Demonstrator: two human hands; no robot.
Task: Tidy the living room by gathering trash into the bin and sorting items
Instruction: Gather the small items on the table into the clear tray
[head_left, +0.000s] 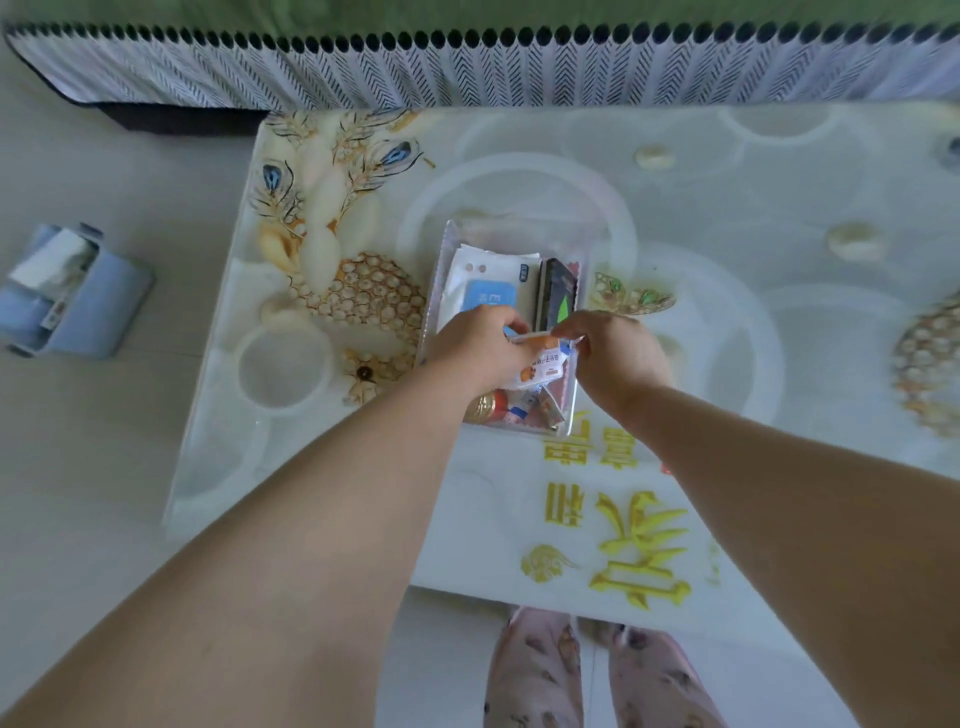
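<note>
A clear plastic tray (449, 244) stands in the middle of the patterned table (727, 208). In it lie a white and blue wipes pack (483, 280), a dark phone (558, 293) on edge, and a small red bottle with a gold cap (488, 405) among small packets. My left hand (478, 345) and my right hand (613, 353) are over the tray's near half, both pinching a small white and orange snack packet (543, 366) between them.
A blue bin (78, 296) with white trash inside lies on the floor left of the table. A sofa with a herringbone cover (467, 73) runs along the table's far edge. My legs (597, 670) stand at the near edge.
</note>
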